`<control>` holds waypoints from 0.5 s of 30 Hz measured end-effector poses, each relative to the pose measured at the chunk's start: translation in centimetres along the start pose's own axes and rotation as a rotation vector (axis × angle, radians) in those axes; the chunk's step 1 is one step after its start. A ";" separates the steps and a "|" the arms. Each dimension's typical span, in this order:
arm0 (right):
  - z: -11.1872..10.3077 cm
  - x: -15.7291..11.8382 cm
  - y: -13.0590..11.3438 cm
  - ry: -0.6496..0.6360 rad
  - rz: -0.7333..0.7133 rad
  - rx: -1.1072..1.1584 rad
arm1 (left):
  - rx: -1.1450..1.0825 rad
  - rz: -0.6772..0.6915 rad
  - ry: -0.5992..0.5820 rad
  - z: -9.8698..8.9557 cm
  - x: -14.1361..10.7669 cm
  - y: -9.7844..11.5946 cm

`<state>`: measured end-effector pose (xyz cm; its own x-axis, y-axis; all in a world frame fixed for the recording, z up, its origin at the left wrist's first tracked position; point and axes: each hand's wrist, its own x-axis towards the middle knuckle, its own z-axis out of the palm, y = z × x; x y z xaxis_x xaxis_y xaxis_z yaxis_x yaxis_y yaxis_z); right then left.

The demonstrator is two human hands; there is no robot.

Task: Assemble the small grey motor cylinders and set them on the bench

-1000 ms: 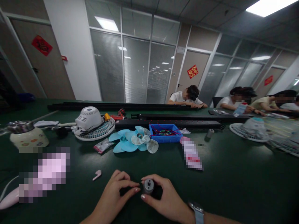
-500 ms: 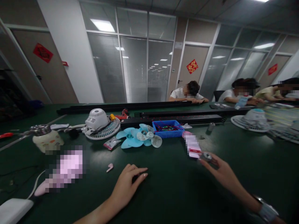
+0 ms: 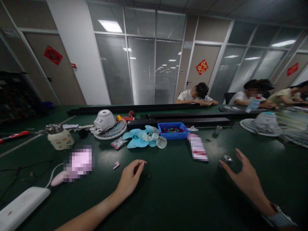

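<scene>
My right hand (image 3: pixel 247 179) is open, thumb and fingers spread around a small metal cylinder (image 3: pixel 227 159) that looks like a motor. The cylinder stands on the dark green table, its round top facing up, with my thumb beside it. My left hand (image 3: pixel 131 176) rests over the table, fingers curled and the thumb tip close to the index finger; nothing shows in it. A tiny dark piece (image 3: pixel 149 176) lies just right of those fingertips. To the left of the hand is a pink earbud (image 3: pixel 116 165). Blue fan blades (image 3: pixel 137 138) lie beyond it.
A blue tray (image 3: pixel 176 134) holds wires. Left stand a white fan part (image 3: pixel 104 122), a jar (image 3: pixel 60 138) and a white power strip (image 3: pixel 26 205). A blurred phone-shaped thing (image 3: pixel 198 147) and another metal cylinder (image 3: pixel 218 130) lie right. Black rails (image 3: pixel 183 123) cross behind; people sit beyond.
My right hand has opened and let go of the metal cylinder, which now stands on the table farther right. My left hand's thumb and fingers have drawn together. The view has shifted slightly.
</scene>
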<state>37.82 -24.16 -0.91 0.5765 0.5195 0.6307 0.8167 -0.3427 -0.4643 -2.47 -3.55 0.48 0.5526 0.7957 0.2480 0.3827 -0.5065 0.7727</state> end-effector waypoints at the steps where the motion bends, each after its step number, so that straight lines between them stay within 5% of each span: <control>1: -0.4 -0.5 -1.8 0.063 -0.113 -0.042 | -0.007 -0.005 0.003 0.0 0.1 -0.1; 3: -0.7 -1.7 -6.1 0.045 -0.402 -0.079 | -0.018 -0.014 0.014 0.0 0.1 -0.1; 8: 3.3 -5.3 -16.9 -0.484 -0.921 -0.009 | -0.102 -0.004 0.073 0.2 -0.5 0.3; 11: 7.5 -6.7 -20.8 -0.472 -1.080 0.106 | -0.070 -0.012 0.116 0.0 -0.5 -0.1; 15: 12.0 -7.3 -22.5 -0.383 -1.182 0.247 | -0.068 -0.026 0.157 0.1 -0.4 -0.6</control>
<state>14.96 -10.88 -2.52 -0.5772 0.6146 0.5376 0.7765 0.6169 0.1284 -2.84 -3.64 -0.18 0.4185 0.8530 0.3118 0.3417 -0.4659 0.8162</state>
